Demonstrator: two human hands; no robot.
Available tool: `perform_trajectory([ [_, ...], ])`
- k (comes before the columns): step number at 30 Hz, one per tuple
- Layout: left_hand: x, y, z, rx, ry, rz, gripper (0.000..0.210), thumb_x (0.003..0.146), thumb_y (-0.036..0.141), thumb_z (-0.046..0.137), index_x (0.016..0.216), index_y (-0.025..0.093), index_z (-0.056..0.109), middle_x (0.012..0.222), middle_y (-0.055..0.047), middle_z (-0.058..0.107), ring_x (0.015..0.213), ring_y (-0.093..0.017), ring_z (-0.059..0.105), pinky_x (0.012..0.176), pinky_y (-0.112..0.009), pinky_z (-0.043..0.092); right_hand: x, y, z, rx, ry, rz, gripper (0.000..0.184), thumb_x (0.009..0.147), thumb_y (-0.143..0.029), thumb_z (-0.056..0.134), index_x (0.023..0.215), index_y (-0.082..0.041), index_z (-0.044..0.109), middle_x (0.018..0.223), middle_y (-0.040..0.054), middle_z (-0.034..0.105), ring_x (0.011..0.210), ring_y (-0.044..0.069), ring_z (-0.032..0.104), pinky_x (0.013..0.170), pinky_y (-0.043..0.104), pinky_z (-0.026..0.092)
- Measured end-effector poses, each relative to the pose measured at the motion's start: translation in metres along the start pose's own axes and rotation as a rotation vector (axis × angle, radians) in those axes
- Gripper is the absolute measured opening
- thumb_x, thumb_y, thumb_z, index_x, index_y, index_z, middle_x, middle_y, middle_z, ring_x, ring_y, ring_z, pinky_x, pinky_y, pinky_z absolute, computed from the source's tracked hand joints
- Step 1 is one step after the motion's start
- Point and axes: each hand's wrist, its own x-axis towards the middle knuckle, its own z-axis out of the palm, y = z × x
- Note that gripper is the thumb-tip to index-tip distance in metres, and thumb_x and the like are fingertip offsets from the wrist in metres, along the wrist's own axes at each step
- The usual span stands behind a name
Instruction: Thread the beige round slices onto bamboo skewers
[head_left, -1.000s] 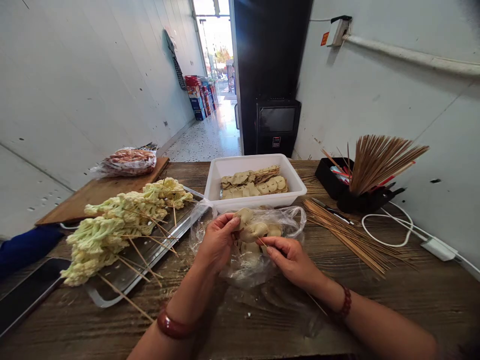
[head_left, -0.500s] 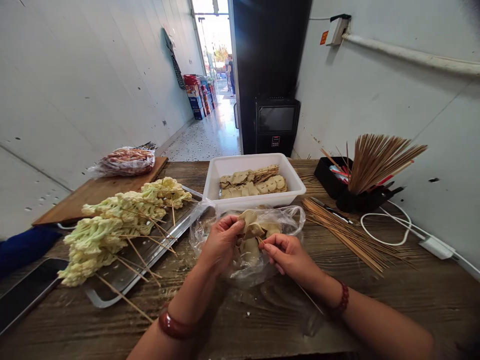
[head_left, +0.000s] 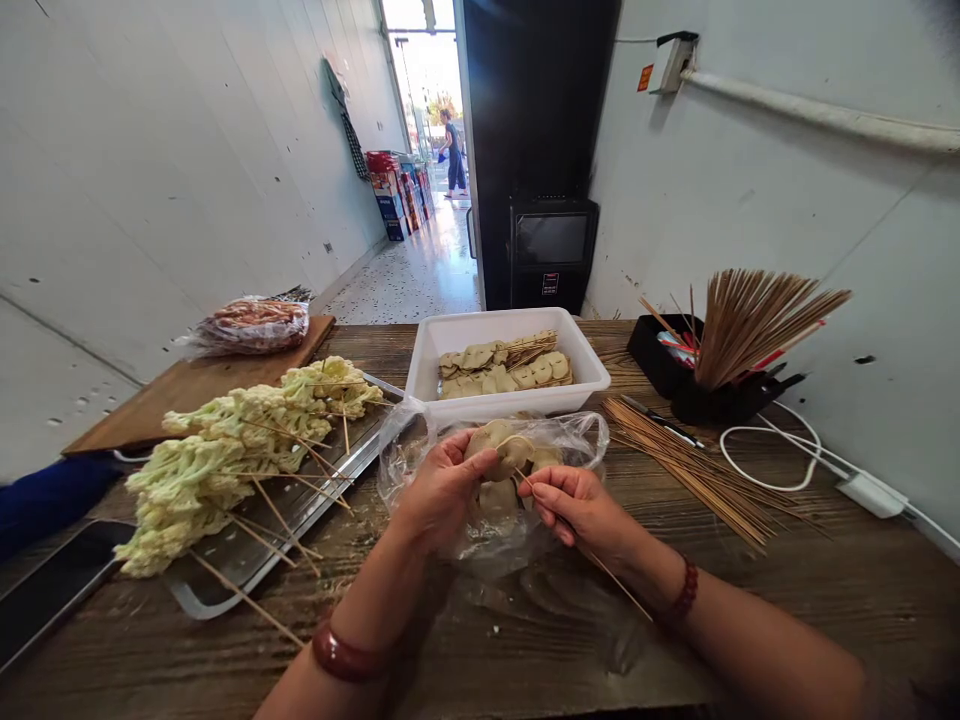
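My left hand [head_left: 442, 485] is closed on thin, round, greyish-beige slices [head_left: 493, 440], pinching them between thumb and fingers. In my right hand [head_left: 574, 505] is a thin wooden skewer [head_left: 616, 582], its tip end at the slices and its tail slanting down to the right. Below both hands lies a clear plastic bag [head_left: 592, 435] with more of these slices in it. Just behind the bag, a white plastic tub [head_left: 510, 402] contains several skewered rows of the same slices [head_left: 525, 376].
Cauliflower on skewers [head_left: 225, 440] covers a metal tray [head_left: 300, 535] at left. Behind it, a bagged bundle [head_left: 259, 325] rests on a wooden board [head_left: 150, 400]. A phone [head_left: 52, 590] lies far left. Loose skewers [head_left: 690, 475], a black holder [head_left: 701, 405] and a white cable [head_left: 731, 450] are right.
The slices in my left hand have turned to face me more, and my right hand's skewer has shifted slightly. In the doorway, a person has walked further into view.
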Motion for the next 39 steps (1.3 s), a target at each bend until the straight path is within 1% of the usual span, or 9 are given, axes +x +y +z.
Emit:
perform_trajectory([
  [4,0.001,-0.003,-0.001,0.001,0.059,0.003,0.03,0.062,0.031,0.086,0.08,0.012,0.071,0.07,-0.003,0.069,0.057,-0.011,0.06,0.054,-0.021,0.049,0.0,0.003,-0.001,-0.074,0.017,-0.023,0.039,0.081,-0.05,0.067,0.09,-0.012,0.068,0.058,-0.0058,0.053,0.036,0.002,0.036,0.036,0.017,0.023],
  [7,0.002,-0.003,-0.002,-0.014,0.105,0.029,0.033,0.06,0.031,0.087,0.082,0.012,0.072,0.071,-0.004,0.071,0.057,-0.013,0.061,0.055,-0.024,0.052,-0.001,0.002,0.0,-0.256,0.078,-0.083,0.037,0.082,-0.049,0.065,0.089,-0.013,0.069,0.057,-0.0048,0.053,0.039,0.004,0.04,0.039,0.018,0.029],
  [10,0.002,-0.002,-0.002,0.005,0.118,0.043,0.035,0.061,0.033,0.087,0.085,0.012,0.073,0.073,-0.004,0.072,0.059,-0.013,0.063,0.056,-0.023,0.053,-0.004,-0.001,0.002,-0.415,0.129,-0.154,0.032,0.083,-0.046,0.064,0.084,-0.015,0.07,0.055,-0.0043,0.051,0.041,0.006,0.04,0.039,0.02,0.029],
  [13,0.001,-0.002,-0.002,0.007,0.106,0.051,0.034,0.063,0.034,0.086,0.085,0.012,0.073,0.075,-0.005,0.072,0.06,-0.013,0.063,0.057,-0.023,0.053,-0.005,-0.002,0.003,-0.397,0.127,-0.132,0.033,0.083,-0.047,0.062,0.084,-0.015,0.07,0.055,-0.0045,0.049,0.04,0.006,0.039,0.038,0.02,0.028],
  [16,0.002,-0.002,-0.002,-0.01,0.119,0.047,0.034,0.06,0.034,0.087,0.082,0.013,0.072,0.073,-0.004,0.071,0.058,-0.013,0.063,0.056,-0.024,0.053,-0.005,0.0,0.004,-0.365,0.094,-0.081,0.036,0.084,-0.049,0.061,0.086,-0.015,0.068,0.054,-0.0051,0.05,0.036,0.005,0.039,0.037,0.019,0.028],
  [20,0.004,-0.005,-0.003,-0.003,0.13,0.041,0.035,0.059,0.034,0.088,0.081,0.013,0.072,0.071,-0.004,0.071,0.056,-0.014,0.062,0.054,-0.025,0.053,-0.004,0.002,0.004,-0.351,0.074,-0.061,0.036,0.084,-0.049,0.06,0.086,-0.014,0.067,0.055,-0.0053,0.051,0.034,0.004,0.04,0.036,0.018,0.027],
  [27,0.004,-0.008,-0.003,0.006,0.131,0.031,0.031,0.062,0.033,0.087,0.078,0.012,0.07,0.067,-0.003,0.07,0.052,-0.013,0.06,0.052,-0.025,0.052,-0.004,0.004,0.002,-0.351,0.074,-0.077,0.035,0.086,-0.048,0.059,0.084,-0.013,0.067,0.053,-0.0052,0.052,0.034,0.004,0.04,0.035,0.017,0.028],
  [33,0.005,-0.012,-0.003,0.041,0.134,0.006,0.031,0.062,0.034,0.086,0.078,0.013,0.07,0.064,-0.002,0.068,0.049,-0.012,0.058,0.048,-0.024,0.049,-0.003,0.005,0.002,-0.374,0.1,-0.095,0.033,0.086,-0.046,0.06,0.08,-0.014,0.066,0.054,-0.0043,0.054,0.034,0.004,0.041,0.035,0.018,0.028],
  [39,0.002,-0.008,0.0,0.035,0.112,0.009,0.031,0.061,0.035,0.086,0.075,0.013,0.069,0.063,-0.001,0.066,0.05,-0.012,0.058,0.05,-0.024,0.049,-0.002,0.003,0.003,-0.387,0.108,-0.099,0.033,0.085,-0.047,0.059,0.08,-0.014,0.065,0.054,-0.0041,0.055,0.035,0.005,0.042,0.036,0.017,0.03],
])
